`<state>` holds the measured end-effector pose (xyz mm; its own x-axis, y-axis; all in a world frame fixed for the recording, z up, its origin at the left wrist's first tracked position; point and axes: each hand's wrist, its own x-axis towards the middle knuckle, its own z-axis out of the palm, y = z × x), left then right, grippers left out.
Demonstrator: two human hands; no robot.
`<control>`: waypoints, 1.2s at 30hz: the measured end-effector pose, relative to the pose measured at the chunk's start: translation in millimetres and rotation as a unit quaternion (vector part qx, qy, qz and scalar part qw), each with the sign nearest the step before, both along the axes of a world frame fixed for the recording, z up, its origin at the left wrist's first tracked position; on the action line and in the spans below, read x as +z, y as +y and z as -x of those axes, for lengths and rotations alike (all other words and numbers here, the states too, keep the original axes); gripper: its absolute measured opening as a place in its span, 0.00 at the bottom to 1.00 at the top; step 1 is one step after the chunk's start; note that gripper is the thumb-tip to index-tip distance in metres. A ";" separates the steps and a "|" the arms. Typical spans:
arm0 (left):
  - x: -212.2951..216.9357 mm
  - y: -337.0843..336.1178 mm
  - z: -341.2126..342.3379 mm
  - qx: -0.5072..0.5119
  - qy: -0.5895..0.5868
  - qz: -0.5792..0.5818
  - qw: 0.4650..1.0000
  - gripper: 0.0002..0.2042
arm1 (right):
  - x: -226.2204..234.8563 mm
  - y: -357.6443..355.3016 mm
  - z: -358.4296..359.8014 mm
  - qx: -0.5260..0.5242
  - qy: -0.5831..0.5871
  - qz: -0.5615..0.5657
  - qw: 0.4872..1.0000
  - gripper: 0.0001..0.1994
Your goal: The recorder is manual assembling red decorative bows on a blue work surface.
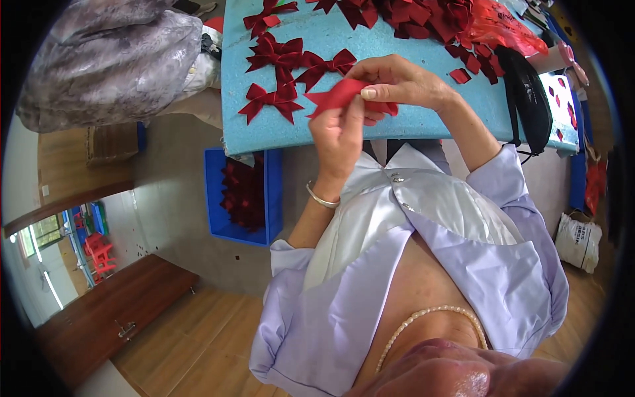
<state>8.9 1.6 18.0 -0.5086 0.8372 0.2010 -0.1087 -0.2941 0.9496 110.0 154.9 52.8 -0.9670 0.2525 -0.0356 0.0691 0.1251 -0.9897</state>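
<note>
Both hands meet over the near edge of the table, closed on one piece of red ribbon (340, 96). My left hand (338, 139) pinches it from below between thumb and fingers. From the right, my right hand (407, 86) presses the ribbon under its thumb, with the fingers curled behind. One pointed ribbon end sticks out to the left; part of the piece is hidden by the fingers. Just beyond and to the left lie dark red velvet bows, one bow (327, 66) close to my hands and another bow (270, 102) nearer the table's left edge.
The light blue table (264, 137) carries a pile of red pieces (417, 20), a red plastic bag (506, 30) and a black bag (532, 99). Below its left corner stands a blue bin (245, 236) of dark red bows. Another person's sleeve (126, 59) is at left.
</note>
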 end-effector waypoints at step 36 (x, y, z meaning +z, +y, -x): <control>-58.5 -25.2 27.6 0.278 0.390 0.040 0.877 0.13 | -79.1 -65.1 18.4 -0.241 0.006 0.070 0.968 0.11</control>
<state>-18.7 -23.6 -40.5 -0.5767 0.5316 0.6203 0.7216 -0.0245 0.6919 91.6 89.8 -26.3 -0.7380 0.6685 -0.0915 0.0743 -0.0543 -0.9958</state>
